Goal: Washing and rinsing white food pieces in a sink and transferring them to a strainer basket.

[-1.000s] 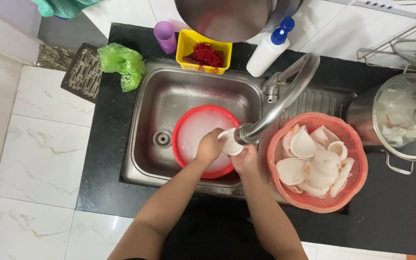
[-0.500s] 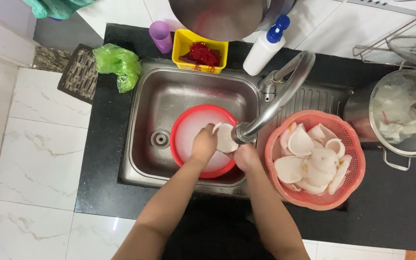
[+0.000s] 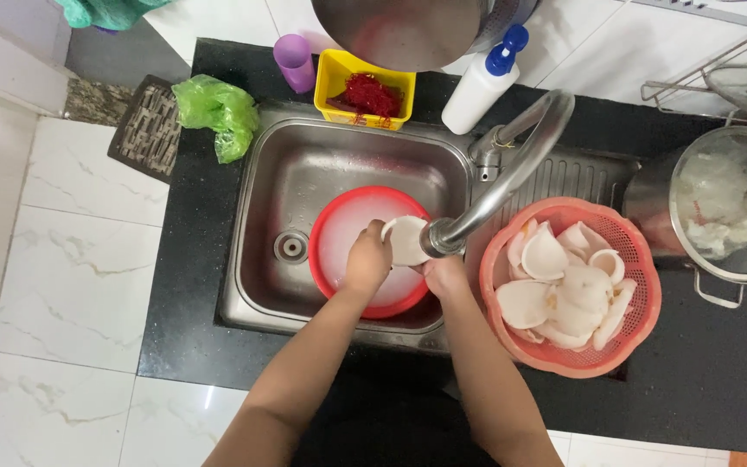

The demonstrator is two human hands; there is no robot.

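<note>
Both hands meet over the red basin [image 3: 332, 227] in the steel sink [image 3: 280, 177]. The left hand [image 3: 367, 259] is curled on one white curved piece [image 3: 405, 239], fingers wrapped on its left edge; the right hand [image 3: 445, 275] sits just under the tap spout [image 3: 512, 177], which hides its fingers, so its grip cannot be told. The piece is held above the basin's milky water, right at the spout's mouth.

To the right, one red mesh basket [image 3: 641, 298] holds roughly ten more white pieces, overlapping too much to count surely. Further right, one steel pot [image 3: 650, 195] carries a strainer of white scraps, cut by the frame edge. Behind the sink on the black tabletop [image 3: 183, 294]: one yellow tub [image 3: 335, 79] with a red scrubber, one purple cup [image 3: 292, 60], one white bottle [image 3: 477, 86] with blue cap, one green bag [image 3: 216, 111].
</note>
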